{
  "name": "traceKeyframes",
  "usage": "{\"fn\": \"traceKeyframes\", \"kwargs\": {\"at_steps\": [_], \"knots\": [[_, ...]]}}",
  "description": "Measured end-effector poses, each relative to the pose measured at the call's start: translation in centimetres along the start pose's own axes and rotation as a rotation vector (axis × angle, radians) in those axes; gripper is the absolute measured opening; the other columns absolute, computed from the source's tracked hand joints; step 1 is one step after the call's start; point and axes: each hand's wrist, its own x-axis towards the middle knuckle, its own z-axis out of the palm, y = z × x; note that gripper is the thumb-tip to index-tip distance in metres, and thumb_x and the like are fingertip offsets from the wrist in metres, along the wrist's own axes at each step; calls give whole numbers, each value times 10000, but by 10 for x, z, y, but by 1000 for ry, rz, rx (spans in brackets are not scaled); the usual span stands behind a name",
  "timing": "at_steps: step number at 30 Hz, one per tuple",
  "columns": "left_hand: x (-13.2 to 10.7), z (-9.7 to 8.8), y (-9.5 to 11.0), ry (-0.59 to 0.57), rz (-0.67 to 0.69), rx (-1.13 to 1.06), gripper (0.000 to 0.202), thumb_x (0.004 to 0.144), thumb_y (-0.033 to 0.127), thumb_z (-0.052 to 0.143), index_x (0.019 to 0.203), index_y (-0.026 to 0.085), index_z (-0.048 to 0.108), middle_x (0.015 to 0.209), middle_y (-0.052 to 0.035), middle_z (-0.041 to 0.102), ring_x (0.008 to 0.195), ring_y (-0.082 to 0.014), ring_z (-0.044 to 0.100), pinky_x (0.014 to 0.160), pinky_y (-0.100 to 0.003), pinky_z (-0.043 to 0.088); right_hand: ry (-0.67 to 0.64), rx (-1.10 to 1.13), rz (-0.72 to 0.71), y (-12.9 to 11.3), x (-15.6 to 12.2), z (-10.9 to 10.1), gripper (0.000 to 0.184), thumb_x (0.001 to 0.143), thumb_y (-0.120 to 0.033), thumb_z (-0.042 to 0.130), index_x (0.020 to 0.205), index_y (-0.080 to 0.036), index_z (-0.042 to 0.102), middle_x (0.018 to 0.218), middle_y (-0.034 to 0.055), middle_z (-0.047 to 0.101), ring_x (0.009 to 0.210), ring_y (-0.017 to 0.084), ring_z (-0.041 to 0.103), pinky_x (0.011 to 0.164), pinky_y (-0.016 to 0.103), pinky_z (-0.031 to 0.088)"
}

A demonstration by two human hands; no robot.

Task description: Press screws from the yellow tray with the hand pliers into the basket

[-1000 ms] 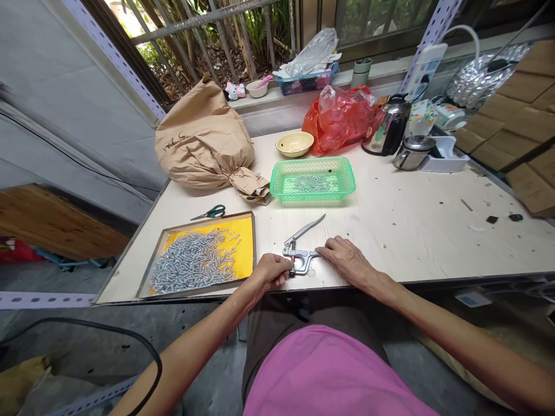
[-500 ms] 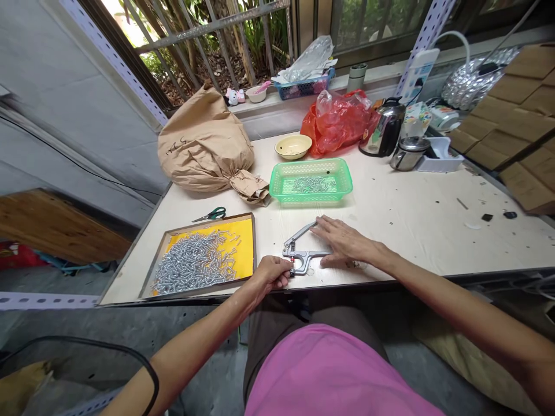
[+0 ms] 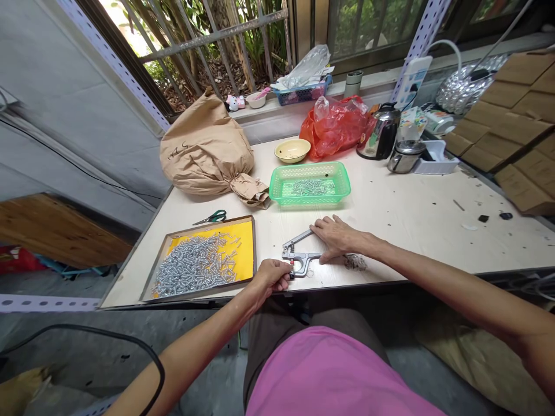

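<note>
A pair of grey metal snap-fastener pliers (image 3: 302, 256) lies flat near the table's front edge, its two handles spread apart. My right hand (image 3: 339, 237) spans them, fingers over the upper handle and thumb by the lower one. At the jaw end, my left hand (image 3: 274, 274) is closed in a pinch beside the red and black parts; whatever its fingertips hold is too small or hidden to make out. Left of that hand, a shallow tray (image 3: 254, 248) with a yellow bottom carries a heap of small silvery metal pieces (image 3: 191, 263).
Behind the pliers is a green plastic basket (image 3: 310, 199) with some metal pieces inside. Scissors (image 3: 211, 217) lie behind the tray. Further back are a brown paper bag (image 3: 203, 150), a yellow bowl (image 3: 292, 150), a red plastic bag (image 3: 333, 130) and a kettle (image 3: 381, 133).
The upper handle of the pliers has come down slightly toward the lower one under my right hand. My left hand stays at the jaw. The view has shifted a little.
</note>
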Motion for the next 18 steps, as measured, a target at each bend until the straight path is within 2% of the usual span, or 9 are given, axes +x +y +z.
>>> {"fn": "traceKeyframes", "kwargs": {"at_steps": [7,15,18], "knots": [[-4,3,3,41,2,-11,256,788,220,618,568,135,517,367,39,497,287,-62,433,352,-179,283,9,19,12,-4,-6,-3,765,631,-631,688,1184,-122,546,1129,162,541,1021,315,471,840,432,393],[-9,6,4,47,-41,-23,299,818,181,559,529,139,496,351,25,497,289,-62,439,357,-168,313,87,37,-20,2,-12,14,901,629,-687,661,1303,-118,477,1232,189,518,1099,337,456,921,456,360],[-11,6,3,54,-43,-34,285,808,180,574,535,138,501,347,33,487,290,-62,445,359,-163,323,94,44,-26,1,-14,15,894,648,-670,661,1330,-128,459,1254,194,518,1138,345,445,942,472,345]]}}
